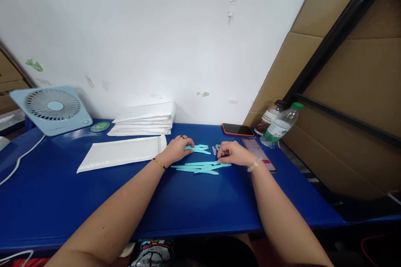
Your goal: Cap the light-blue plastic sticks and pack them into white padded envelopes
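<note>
My left hand (181, 149) is closed, its fingertips at the left ends of a small group of slim turquoise sticks (202, 149) shaped like eyebrow razors. My right hand (235, 153) has its fingers curled in beside a few small translucent grey pieces (214, 150). Its thumb tip comes down at a second, looser group of the turquoise sticks (200, 168), nearer to me. Whatever lies between the right fingertips is too small and hidden to name.
A white padded envelope (122, 152) lies left of my hands, with a stack of envelopes (142, 120) behind. A blue fan (54, 106) stands far left. Two phones, one orange-edged (237, 129) and one lit (259, 153), and two bottles (283, 123) are at right. Cardboard (351, 104) borders the table (200, 208).
</note>
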Tool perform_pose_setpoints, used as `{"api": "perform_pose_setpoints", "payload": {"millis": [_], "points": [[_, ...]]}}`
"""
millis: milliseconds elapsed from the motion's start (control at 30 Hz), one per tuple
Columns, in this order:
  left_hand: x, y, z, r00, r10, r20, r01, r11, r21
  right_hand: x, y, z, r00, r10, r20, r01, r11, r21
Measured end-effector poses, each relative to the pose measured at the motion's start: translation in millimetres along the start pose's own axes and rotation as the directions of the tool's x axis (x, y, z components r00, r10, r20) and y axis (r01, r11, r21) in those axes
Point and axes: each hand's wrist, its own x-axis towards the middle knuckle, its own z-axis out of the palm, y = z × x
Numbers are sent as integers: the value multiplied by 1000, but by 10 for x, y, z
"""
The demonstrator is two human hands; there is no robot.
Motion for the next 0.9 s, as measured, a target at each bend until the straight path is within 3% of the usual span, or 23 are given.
{"api": "perform_pose_setpoints", "payload": {"millis": [133, 267, 467, 567, 733, 800, 900], "points": [[6, 1, -18, 1000, -17, -11, 16, 999, -44, 29, -30, 48, 997, 8, 70, -8, 1000, -10], [-22, 112, -107, 997, 32, -71, -34, 999, -31, 45, -29, 72, 999, -24, 41, 23, 1000, 6], [-47, 289, -185, 986, 145, 85, -150, 987, 55, 57, -39, 73, 993, -60, -102, 56, 998, -39], [-35, 212, -206, 994, 97, 52, -103, 983, 149, 73, 42, 74, 991, -25, -134, 16, 998, -67], [-35, 20, -244, 1000, 7, 6, -7, 991, 135, 41, 198, 21, 978, 78, -195, -78, 997, 7], [-45, -1, -225, 1000, -19, -24, 22, 991, 132, -11, 197, -27, 985, 75, -157, -68, 996, 53], [-55, -1, -163, 1000, -2, -5, 2, 994, 106, -93, 141, -94, 998, 54, 15, -55, 996, 76]]}}
